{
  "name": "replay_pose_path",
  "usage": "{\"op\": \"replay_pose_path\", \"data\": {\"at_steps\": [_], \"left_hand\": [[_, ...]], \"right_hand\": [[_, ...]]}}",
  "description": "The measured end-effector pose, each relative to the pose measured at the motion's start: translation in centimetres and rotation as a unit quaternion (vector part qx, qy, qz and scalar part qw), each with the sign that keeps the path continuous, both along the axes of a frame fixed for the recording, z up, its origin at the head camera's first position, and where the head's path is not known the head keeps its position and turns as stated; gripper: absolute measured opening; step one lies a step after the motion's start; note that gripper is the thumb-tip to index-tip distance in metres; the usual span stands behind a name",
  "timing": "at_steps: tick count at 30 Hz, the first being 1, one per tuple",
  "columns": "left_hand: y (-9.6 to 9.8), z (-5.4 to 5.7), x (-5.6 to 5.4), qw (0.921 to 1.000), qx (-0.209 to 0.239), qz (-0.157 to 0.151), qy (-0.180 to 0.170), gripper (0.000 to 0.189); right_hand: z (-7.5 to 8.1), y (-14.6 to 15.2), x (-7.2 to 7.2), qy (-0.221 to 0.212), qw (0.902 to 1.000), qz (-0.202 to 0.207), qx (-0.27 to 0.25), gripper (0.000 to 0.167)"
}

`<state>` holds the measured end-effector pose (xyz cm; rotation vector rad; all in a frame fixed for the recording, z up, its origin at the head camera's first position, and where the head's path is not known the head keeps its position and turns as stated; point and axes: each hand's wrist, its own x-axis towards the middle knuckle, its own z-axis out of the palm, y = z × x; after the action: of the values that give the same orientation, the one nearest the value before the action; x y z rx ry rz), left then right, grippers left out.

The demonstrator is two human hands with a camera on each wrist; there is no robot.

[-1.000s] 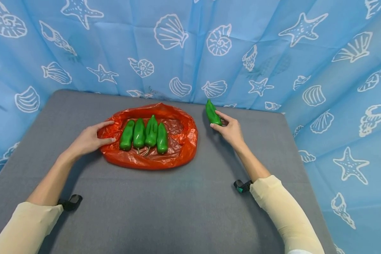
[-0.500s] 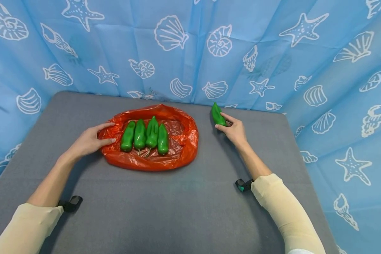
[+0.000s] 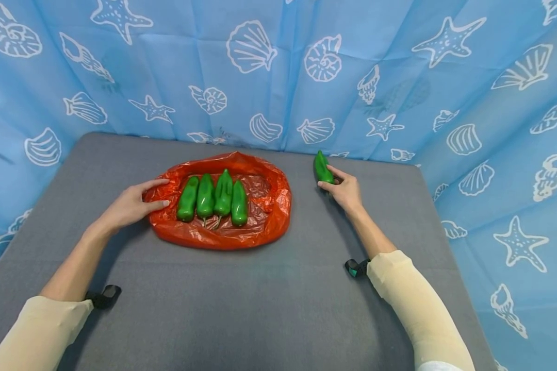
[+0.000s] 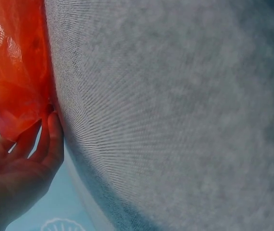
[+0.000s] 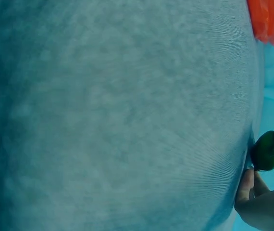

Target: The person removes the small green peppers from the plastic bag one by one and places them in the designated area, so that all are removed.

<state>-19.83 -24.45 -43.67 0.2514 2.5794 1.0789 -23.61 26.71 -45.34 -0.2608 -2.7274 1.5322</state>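
Note:
A red plastic bag (image 3: 278,206) lies on the table with its mouth spread wide and its rim rolled outward. Several shiny green peppers (image 3: 205,198) lie side by side in its left half. My left hand (image 3: 132,206) grips the bag's left end, thumb on the near side and fingers on the far side; the left wrist view has the fingers (image 4: 55,139) curved around the red film. To the right of the bag, my right hand (image 3: 347,193) holds another green pepper (image 3: 322,167) by its near end, tip pointing at the curtain. In the right wrist view this pepper's rounded end (image 5: 267,154) is low by the tabletop.
The grey cloth-covered table (image 3: 260,299) reaches back to a blue curtain (image 3: 288,77) printed with white shells and starfish. This curtain also runs along the right side. A black wrist strap device (image 3: 105,296) is on the left forearm, another (image 3: 355,268) on the right.
My right hand has shifted a little to the right with the pepper, its tip moving slightly nearer to me. My left hand stays at the bag's left end.

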Motion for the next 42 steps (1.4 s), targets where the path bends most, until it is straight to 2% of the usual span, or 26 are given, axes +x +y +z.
{"op": "replay_pose_path", "data": {"at_steps": [11, 23, 29, 35, 42], "left_hand": [[0.0, -0.1, -0.1, 1.0000, 0.000, 0.000, 0.002, 0.070], [0.1, 0.0, -0.1, 0.9999, 0.000, -0.008, -0.008, 0.072], [0.1, 0.1, -0.2, 0.9999, 0.000, -0.009, -0.010, 0.072], [0.0, -0.1, -0.3, 0.9999, -0.002, -0.011, -0.010, 0.071], [0.0, -0.1, -0.3, 0.9998, 0.002, -0.009, -0.015, 0.072]], "right_hand": [[-0.7, 0.0, -0.3, 0.023, 0.9985, -0.010, 0.048, 0.061], [-0.1, 0.4, 0.1, 0.018, 0.9974, 0.011, 0.069, 0.065], [0.3, 0.1, 0.2, 0.069, 0.9930, 0.004, 0.095, 0.062], [0.7, -0.2, 0.5, 0.117, 0.9898, 0.001, 0.081, 0.057], [1.7, -0.9, 0.8, 0.154, 0.9862, 0.020, 0.056, 0.051]]}}
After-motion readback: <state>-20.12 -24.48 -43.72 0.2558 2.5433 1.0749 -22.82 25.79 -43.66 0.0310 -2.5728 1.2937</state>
